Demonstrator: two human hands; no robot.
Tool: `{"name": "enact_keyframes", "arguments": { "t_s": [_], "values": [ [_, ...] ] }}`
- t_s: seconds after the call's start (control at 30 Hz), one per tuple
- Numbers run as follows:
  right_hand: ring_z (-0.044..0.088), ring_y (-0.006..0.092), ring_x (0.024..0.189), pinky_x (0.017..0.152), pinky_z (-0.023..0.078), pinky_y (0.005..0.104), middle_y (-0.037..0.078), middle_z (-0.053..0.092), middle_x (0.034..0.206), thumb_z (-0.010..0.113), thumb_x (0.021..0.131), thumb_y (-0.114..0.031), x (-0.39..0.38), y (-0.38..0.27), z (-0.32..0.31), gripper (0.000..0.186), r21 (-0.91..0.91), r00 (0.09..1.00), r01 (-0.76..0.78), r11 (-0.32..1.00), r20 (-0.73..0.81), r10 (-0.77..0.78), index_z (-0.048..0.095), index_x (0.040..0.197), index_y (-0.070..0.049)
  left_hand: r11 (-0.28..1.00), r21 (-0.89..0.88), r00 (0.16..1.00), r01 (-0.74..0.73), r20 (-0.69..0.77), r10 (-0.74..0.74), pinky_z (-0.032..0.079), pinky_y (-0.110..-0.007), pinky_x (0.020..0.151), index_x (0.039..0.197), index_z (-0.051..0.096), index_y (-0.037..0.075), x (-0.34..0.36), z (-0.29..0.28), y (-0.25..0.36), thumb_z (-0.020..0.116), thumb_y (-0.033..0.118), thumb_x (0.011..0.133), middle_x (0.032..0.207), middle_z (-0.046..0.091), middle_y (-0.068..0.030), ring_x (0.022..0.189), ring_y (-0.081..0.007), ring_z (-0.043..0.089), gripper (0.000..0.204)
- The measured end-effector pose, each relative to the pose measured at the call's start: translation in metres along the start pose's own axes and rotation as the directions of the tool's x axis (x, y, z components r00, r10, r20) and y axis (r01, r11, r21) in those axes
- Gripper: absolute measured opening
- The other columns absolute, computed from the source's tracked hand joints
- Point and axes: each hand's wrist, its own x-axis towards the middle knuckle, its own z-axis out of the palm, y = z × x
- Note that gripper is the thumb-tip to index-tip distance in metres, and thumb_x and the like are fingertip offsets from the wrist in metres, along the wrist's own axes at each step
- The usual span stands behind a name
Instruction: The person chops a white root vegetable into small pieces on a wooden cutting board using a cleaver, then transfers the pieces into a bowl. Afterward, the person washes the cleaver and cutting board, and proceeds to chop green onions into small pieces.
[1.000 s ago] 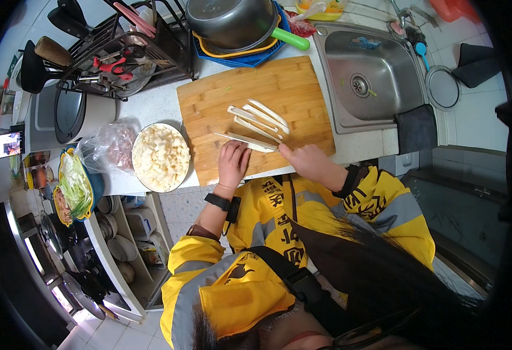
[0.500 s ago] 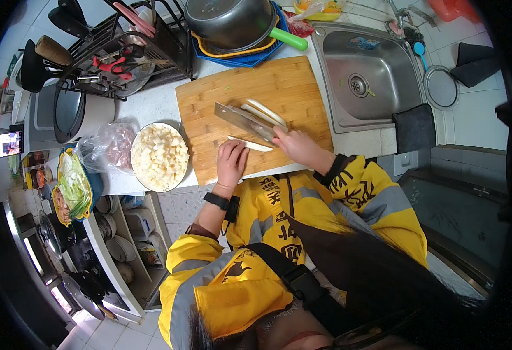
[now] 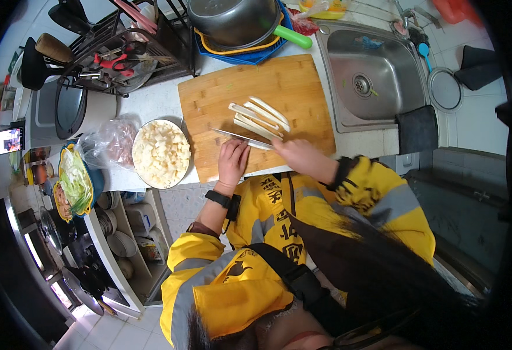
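Note:
My right hand point(image 3: 305, 158) grips a wide-bladed kitchen knife point(image 3: 239, 137). Its blade stands nearly on edge, right beside the fingertips of my left hand point(image 3: 231, 161). Curled fingers of that left hand press down a pale vegetable piece, mostly hidden by the blade and fingers. Beyond the knife, several long pale vegetable strips point(image 3: 262, 113) lie side by side. They rest on the wooden cutting board point(image 3: 209, 96). I cannot tell which vegetable it is.
Left of the board stand a bowl of pale diced cubes point(image 3: 161, 153) and a clear plastic bag point(image 3: 113, 143). A dark pot point(image 3: 232, 23) with a green handle sits behind the board. The steel sink point(image 3: 378, 108) is to the right, a dish rack point(image 3: 151, 41) at far left.
The knife has come nearer to my left hand and turned from showing its flat side to nearly edge-on. More strips now show beyond it. My left hand stays put.

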Motion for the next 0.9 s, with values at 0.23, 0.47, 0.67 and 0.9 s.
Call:
{"name": "enact_keyframes", "arguments": {
  "t_s": [0.23, 0.47, 0.67, 0.9],
  "values": [
    [0.058, 0.0379, 0.058, 0.052, 0.046, 0.0453, 0.02, 0.057, 0.061, 0.048, 0.091, -0.025, 0.004, 0.026, -0.006, 0.024, 0.267, 0.976, -0.166, 0.949, -0.091, 0.196, 0.045, 0.101, -0.004, 0.998, 0.012, 0.99, -0.06, 0.131, 0.058, 0.046, -0.036, 0.077, 0.091, 0.059, 0.005, 0.014, -0.003, -0.007, 0.067, 0.008, 0.074, 0.095, 0.055, -0.0097, 0.093, -0.0292, 0.051, 0.019],
    [0.057, 0.0401, 0.064, 0.056, 0.043, 0.0488, 0.019, 0.057, 0.066, 0.047, 0.091, -0.025, -0.041, 0.048, -0.041, 0.02, 0.272, 0.879, -0.28, 0.921, -0.312, 0.36, 0.044, 0.096, -0.006, 0.902, 0.014, 0.785, -0.431, 0.499, 0.367, 0.037, -0.044, 0.091, 0.121, 0.05, 0.014, 0.096, -0.011, -0.021, 0.071, 0.029, 0.067, 0.114, 0.05, -0.0106, 0.104, -0.0312, 0.046, 0.06],
    [0.056, 0.0408, 0.064, 0.055, 0.042, 0.0497, 0.019, 0.057, 0.065, 0.046, 0.09, -0.02, -0.066, 0.052, -0.031, 0.015, 0.307, 0.827, -0.434, 0.847, -0.239, 0.51, 0.042, 0.094, -0.006, 0.884, -0.093, 0.585, -0.458, 0.718, 0.378, 0.035, -0.043, 0.091, 0.128, 0.045, 0.015, 0.137, 0.01, -0.018, 0.07, 0.044, 0.063, 0.116, 0.048, -0.0113, 0.106, -0.0325, 0.044, 0.075],
    [0.059, 0.0382, 0.063, 0.055, 0.045, 0.0483, 0.018, 0.058, 0.064, 0.044, 0.084, -0.007, -0.073, 0.045, -0.02, 0.012, 0.119, 0.813, -0.487, 0.865, -0.298, 0.499, 0.043, 0.095, -0.006, 0.96, 0.278, 0.962, -0.032, 0.268, -0.045, 0.032, -0.043, 0.094, 0.127, 0.042, 0.003, 0.072, 0.026, 0.02, 0.07, 0.044, 0.069, 0.117, 0.044, -0.0194, 0.11, -0.0346, 0.041, 0.077]
  ]
}}
